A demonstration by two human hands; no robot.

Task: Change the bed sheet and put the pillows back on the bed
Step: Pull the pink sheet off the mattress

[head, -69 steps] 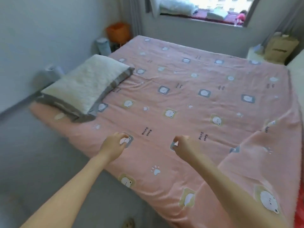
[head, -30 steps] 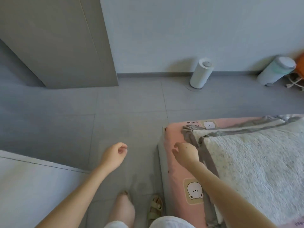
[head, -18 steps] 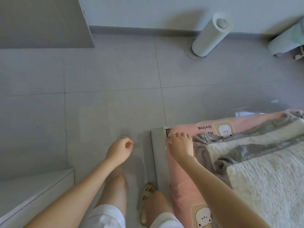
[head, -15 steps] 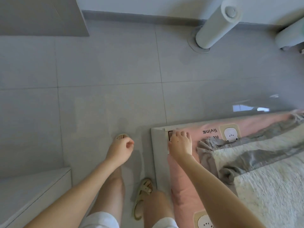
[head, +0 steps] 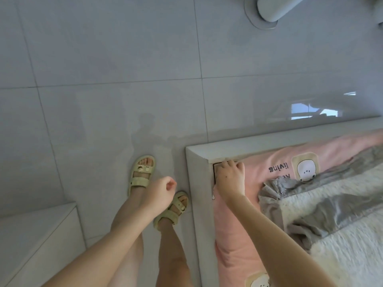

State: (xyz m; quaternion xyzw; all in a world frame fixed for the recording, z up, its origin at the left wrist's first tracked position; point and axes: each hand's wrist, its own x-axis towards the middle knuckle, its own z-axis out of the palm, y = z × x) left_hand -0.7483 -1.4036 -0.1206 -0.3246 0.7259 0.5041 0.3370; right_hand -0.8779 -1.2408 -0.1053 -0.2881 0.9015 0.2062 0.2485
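Observation:
The pink bed sheet (head: 261,162) with bear prints covers the mattress at the lower right. My right hand (head: 230,179) is at the mattress corner, with its fingertips curled over the sheet's corner beside the pale bed frame (head: 194,204). A small dark gap shows there between mattress and frame. My left hand (head: 159,193) hangs loosely curled over the floor and holds nothing. A fluffy white pillow (head: 342,251) with a grey frilled border lies on the sheet just right of my right arm.
Grey floor tiles fill the left and top. A white cylinder on a round base (head: 267,11) stands at the top. A white furniture edge (head: 35,235) is at the lower left. My feet in pale sandals (head: 142,175) stand by the bed corner.
I turned from the middle of the bed to its corner and now look straight down. My right hand moved onto the sheet's corner and stays there. The left hand hangs as before.

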